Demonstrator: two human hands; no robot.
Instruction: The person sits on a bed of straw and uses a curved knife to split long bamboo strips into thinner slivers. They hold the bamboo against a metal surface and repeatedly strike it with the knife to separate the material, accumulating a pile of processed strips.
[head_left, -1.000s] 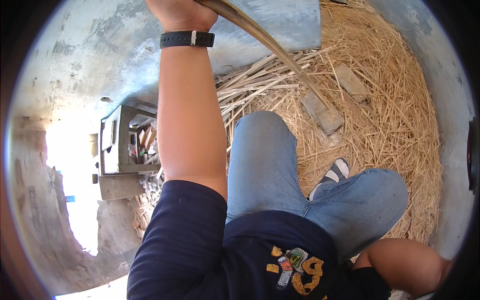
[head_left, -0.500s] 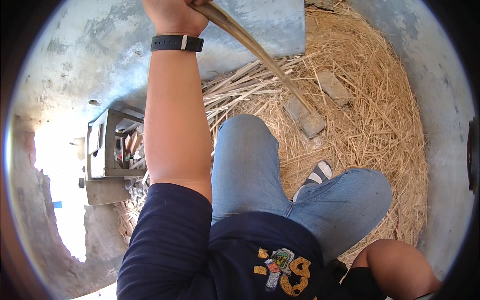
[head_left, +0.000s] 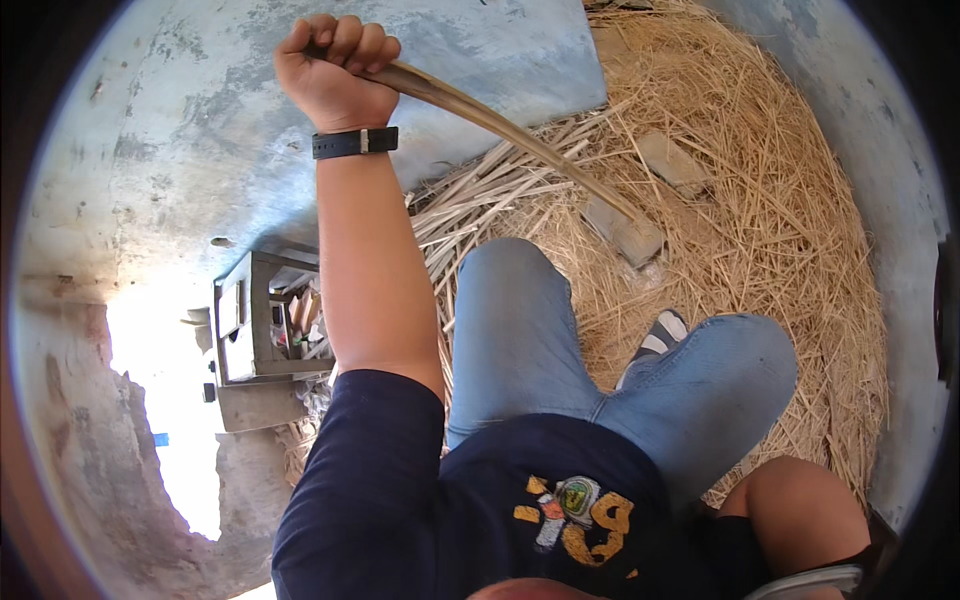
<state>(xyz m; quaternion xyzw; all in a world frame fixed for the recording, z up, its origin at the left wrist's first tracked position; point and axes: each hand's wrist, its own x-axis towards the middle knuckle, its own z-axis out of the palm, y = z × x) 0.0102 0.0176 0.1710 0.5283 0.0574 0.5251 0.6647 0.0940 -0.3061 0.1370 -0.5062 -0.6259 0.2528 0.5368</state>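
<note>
My left hand (head_left: 342, 75) is raised at the upper left, its fingers wrapped round one end of a long wooden stick (head_left: 500, 127). A black strap circles that wrist. The stick slants down to the right, and its far end is at a greyish brick (head_left: 628, 238) lying in the straw; I cannot tell whether it presses on it. A second brick (head_left: 672, 163) lies just beyond. On the right, only my bent right arm (head_left: 800, 515) shows at the lower edge; my right hand is out of view.
Straw (head_left: 790, 200) covers the floor in front and to the right. A bundle of pale sticks (head_left: 490, 190) lies by the blue-grey wall (head_left: 480, 60). Leftward stands a wooden box frame (head_left: 262, 315) with scraps inside, near a bright opening. My bent knees and one striped shoe (head_left: 660, 335) are below.
My left hand has come down a little in the picture, still gripping the stick, which slants at a flatter angle. The surroundings have shifted slightly rightward with the head.
</note>
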